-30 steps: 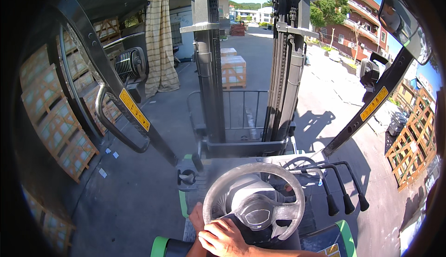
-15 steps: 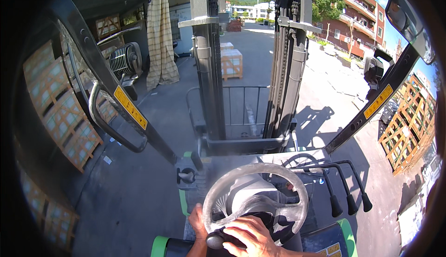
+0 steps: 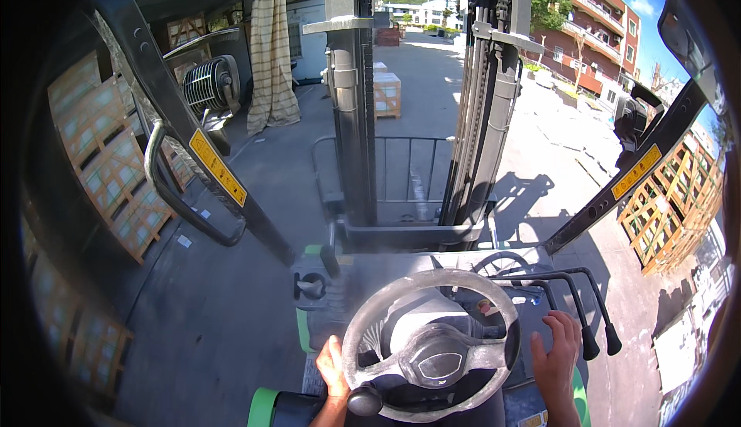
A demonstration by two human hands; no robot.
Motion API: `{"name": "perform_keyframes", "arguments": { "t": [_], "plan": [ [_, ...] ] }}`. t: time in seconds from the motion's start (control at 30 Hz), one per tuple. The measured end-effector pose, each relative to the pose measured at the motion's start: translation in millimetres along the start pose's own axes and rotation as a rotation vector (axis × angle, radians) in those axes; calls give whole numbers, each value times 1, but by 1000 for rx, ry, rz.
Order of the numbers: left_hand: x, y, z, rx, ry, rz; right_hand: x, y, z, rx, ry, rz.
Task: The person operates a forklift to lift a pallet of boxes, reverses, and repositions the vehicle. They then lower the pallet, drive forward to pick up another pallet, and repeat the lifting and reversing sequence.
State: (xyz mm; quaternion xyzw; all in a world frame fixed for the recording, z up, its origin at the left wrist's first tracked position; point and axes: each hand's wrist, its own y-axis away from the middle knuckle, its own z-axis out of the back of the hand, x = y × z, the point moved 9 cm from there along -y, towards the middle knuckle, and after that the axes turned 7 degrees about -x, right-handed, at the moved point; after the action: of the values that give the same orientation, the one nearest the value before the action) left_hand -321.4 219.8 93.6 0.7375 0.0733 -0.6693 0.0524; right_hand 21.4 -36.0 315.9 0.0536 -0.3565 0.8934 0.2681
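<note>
The grey, dusty steering wheel of a forklift stands in front of me, with a black spinner knob at its lower left. My left hand is closed against the left side of the rim, just above that knob. To the right of the wheel, my right hand is raised with its thumb apart from its loosely bent fingers. It lies over the nearest of the black control levers, whose knob it hides; contact there is unclear. The two other lever knobs show to its right.
Ahead rise the forklift mast and a low barred guard. Beyond them a crated pallet load stands on the pavement. Wooden crates are stacked at left, more crates at right. A checked curtain hangs by a shed.
My right hand has left the wheel's lower part and moved right to the levers, uncovering the hub. My left hand stays by the rim. The view has shifted slightly.
</note>
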Motion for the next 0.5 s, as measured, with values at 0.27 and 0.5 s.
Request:
{"name": "perform_keyframes", "arguments": {
  "t": [0.27, 0.5],
  "plan": [
    [-27, 4, -3, -15, -155, -128, -18, 65, -17, 72, 22, -123],
    [-40, 0, -2, 9, -183, -77, -24, 90, -18, 48, -20, -135]
  ]
}}
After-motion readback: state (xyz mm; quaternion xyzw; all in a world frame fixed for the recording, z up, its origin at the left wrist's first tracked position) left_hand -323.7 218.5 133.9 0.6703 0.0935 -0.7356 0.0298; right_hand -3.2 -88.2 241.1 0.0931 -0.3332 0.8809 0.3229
